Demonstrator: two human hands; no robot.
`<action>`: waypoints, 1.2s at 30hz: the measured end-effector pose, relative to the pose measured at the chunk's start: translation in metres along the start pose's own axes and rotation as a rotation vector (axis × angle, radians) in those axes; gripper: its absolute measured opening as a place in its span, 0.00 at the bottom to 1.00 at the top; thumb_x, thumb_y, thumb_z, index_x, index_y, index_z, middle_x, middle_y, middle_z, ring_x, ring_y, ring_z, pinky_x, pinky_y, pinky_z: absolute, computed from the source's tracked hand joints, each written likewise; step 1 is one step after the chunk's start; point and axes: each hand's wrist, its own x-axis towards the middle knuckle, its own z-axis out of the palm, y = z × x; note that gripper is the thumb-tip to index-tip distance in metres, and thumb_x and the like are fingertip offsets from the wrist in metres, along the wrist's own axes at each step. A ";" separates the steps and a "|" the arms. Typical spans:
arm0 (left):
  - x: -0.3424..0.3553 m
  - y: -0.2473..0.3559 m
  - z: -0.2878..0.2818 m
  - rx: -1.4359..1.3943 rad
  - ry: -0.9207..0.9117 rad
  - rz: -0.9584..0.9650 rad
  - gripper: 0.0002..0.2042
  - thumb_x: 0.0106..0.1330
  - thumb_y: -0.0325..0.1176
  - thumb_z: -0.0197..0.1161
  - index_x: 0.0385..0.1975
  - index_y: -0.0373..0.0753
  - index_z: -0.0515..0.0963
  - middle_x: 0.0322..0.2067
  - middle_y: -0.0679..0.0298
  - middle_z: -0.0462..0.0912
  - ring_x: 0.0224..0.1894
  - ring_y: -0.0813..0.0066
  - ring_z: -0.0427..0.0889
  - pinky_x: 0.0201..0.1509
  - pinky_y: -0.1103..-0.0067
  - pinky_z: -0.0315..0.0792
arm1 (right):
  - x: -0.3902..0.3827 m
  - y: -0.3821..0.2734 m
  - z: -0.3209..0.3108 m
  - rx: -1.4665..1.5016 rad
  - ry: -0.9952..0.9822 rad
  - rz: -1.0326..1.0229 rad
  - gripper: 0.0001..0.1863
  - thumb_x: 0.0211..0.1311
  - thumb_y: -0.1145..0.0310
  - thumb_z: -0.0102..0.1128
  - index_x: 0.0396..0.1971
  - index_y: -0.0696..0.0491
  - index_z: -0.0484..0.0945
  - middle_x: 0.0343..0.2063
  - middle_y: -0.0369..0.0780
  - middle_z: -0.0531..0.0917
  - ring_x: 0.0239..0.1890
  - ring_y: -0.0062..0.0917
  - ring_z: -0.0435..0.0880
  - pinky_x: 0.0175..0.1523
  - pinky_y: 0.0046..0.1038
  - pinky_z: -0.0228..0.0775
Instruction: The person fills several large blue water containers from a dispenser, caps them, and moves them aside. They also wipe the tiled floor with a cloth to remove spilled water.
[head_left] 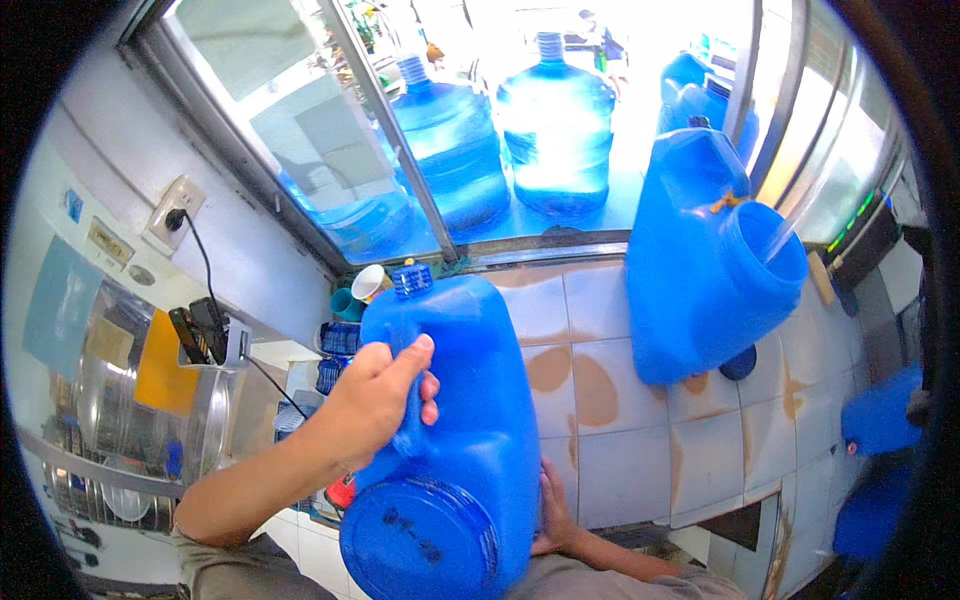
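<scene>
My left hand (385,395) is wrapped round the handle of a blue plastic water jug (470,365) in front of me. The jug has a ribbed cap (412,282) at its top and a wide round lid (415,540) low down, toward me. Low on the jug's right side, my right hand (550,510) presses against it, partly hidden behind it. At the right, a second blue jug (680,300) stands tilted on the tiled surface, its wide mouth (765,240) uncovered with a clear tube (785,225) reaching into it.
Blue round bottles (555,140) stand beyond a sliding-window frame (430,210). The tiled counter (610,470) has brown stains. Cups (368,283), an outlet with a cord (175,210) and a phone holder (215,340) are at the left. More blue containers (880,420) sit at the lower right.
</scene>
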 end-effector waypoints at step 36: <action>0.087 -0.015 0.029 0.921 0.725 1.285 0.29 0.67 0.44 0.69 0.62 0.33 0.70 0.63 0.47 0.72 0.67 0.47 0.68 0.74 0.58 0.58 | -0.012 -0.049 -0.347 -1.173 0.452 -0.169 0.34 0.55 0.51 0.78 0.56 0.51 0.73 0.56 0.48 0.77 0.59 0.47 0.76 0.64 0.50 0.68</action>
